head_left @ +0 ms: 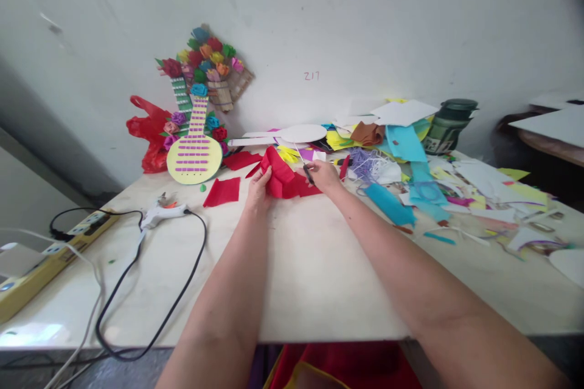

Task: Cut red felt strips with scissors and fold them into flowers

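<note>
My left hand (259,187) pinches the near edge of a folded sheet of red foam (283,179) far out on the pale table (292,267). On the sheet's right side, my right hand (325,176) is closed round the handles of a pair of scissors (305,167), whose blades point up and to the left over the red sheet. A smaller red square (222,191) lies flat just left of my left hand, and another red piece (241,160) lies behind it.
A glue gun (162,214) with a black cord and a power strip (55,249) lie at the left. Paper flower crafts (196,134) and a red bag (148,134) lean on the wall. Coloured paper scraps (433,182) and a green jar (449,124) crowd the right.
</note>
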Action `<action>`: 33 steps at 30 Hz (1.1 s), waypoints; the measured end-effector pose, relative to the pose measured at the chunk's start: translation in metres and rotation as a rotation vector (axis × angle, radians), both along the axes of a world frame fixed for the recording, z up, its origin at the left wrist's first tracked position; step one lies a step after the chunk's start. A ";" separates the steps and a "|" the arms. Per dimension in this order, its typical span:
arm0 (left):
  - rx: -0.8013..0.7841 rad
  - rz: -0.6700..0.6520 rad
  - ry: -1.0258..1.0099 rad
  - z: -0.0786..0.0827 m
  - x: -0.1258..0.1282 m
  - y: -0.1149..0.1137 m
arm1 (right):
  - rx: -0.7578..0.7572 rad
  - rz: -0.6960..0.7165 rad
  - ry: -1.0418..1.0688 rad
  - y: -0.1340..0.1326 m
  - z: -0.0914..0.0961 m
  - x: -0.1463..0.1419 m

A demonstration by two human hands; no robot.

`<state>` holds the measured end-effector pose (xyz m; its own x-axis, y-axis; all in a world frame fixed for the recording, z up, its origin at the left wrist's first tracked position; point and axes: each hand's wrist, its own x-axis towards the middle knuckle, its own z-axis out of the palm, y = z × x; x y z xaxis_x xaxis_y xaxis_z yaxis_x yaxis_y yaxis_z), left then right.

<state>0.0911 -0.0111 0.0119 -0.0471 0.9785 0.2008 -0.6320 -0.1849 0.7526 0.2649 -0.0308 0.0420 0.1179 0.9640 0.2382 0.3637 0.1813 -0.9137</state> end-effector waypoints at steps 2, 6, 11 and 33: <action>-0.007 0.006 -0.015 0.000 0.000 0.000 | 0.086 -0.119 -0.372 0.000 -0.001 0.004; -0.014 0.020 -0.045 0.001 0.000 0.000 | 0.048 -0.129 -0.819 -0.003 -0.003 0.006; -0.026 0.021 -0.030 0.002 0.002 -0.003 | -0.078 -0.002 -0.918 -0.003 -0.002 0.006; -0.107 -0.059 0.162 0.009 0.003 -0.008 | 0.036 0.042 -0.137 0.003 -0.012 -0.017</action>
